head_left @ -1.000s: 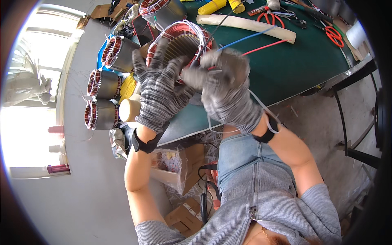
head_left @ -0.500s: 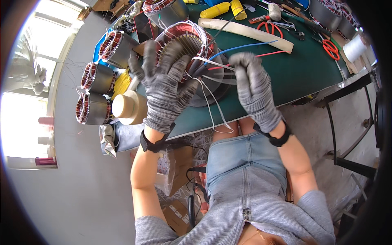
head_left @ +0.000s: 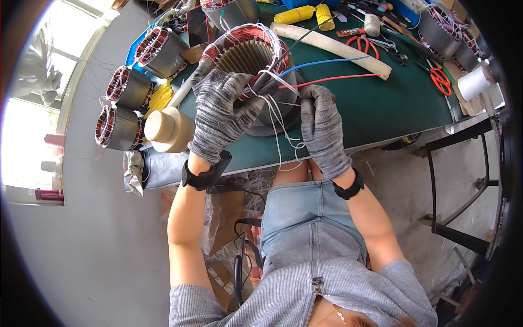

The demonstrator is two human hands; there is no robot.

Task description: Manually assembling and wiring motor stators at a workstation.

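Note:
A motor stator [head_left: 245, 58] stands near the table's front edge, its copper windings laced with white cord. My left hand [head_left: 220, 111], in a grey knit glove, grips its near left rim, fingers over the windings and thumb near the bundled leads. On the right side, my right hand [head_left: 322, 128], gloved alike, is closed with fingertips pinched on a white cord [head_left: 279, 80] running from the windings. Loose cord loops [head_left: 281, 126] hang down the stator's front and curl near its base. A blue lead [head_left: 327, 62] and a red lead [head_left: 338, 79] stick out rightward from the bundle.
Other stators [head_left: 131, 87] stand at the left, beside a cream spool-shaped piece [head_left: 169, 129]. Behind lie a long off-white bar [head_left: 332, 49] and yellow rolls [head_left: 294, 14]. Red-handled scissors [head_left: 440, 82] and a white thread spool [head_left: 474, 84] are at the right, on the green tabletop [head_left: 376, 109].
My right hand has moved in toward the stator and slightly down, and the cord it stretched is shorter. My left hand's spread fingers have settled onto the stator's rim.

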